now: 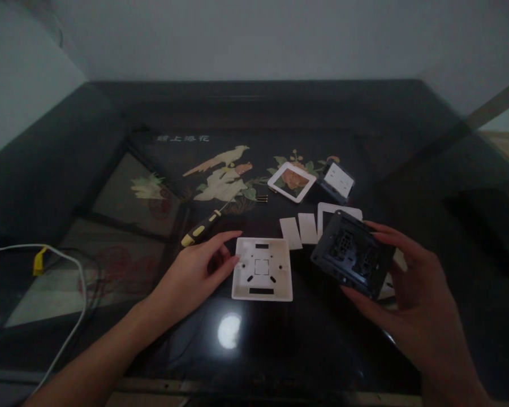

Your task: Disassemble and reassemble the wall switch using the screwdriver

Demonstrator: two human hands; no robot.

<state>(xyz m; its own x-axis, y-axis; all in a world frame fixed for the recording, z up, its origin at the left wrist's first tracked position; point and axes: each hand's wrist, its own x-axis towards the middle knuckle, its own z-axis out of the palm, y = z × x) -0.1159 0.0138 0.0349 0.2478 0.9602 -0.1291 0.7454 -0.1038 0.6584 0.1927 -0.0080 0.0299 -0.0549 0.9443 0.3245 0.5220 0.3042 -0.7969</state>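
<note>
Pinching the black socket [346,254] by its edges, the right hand [419,299] holds it above the tabletop [288,345]. The left hand [197,264], finger and thumb spread, touches the white box [262,280] lying there. Both look hard, light and slippery, so hold their sides.

Row of four white Chinese characters [183,138] stands on the dark glossy tabletop [271,356], between 10 and 11 o'clock from mid-view. Reads 錦上添花; first character blurred, so less sure. Red seal-like mark [160,204] shows in the tabletop's surface at 9 o'clock, a larger red patch [115,263] between 8 and 9; both illegible.
</note>
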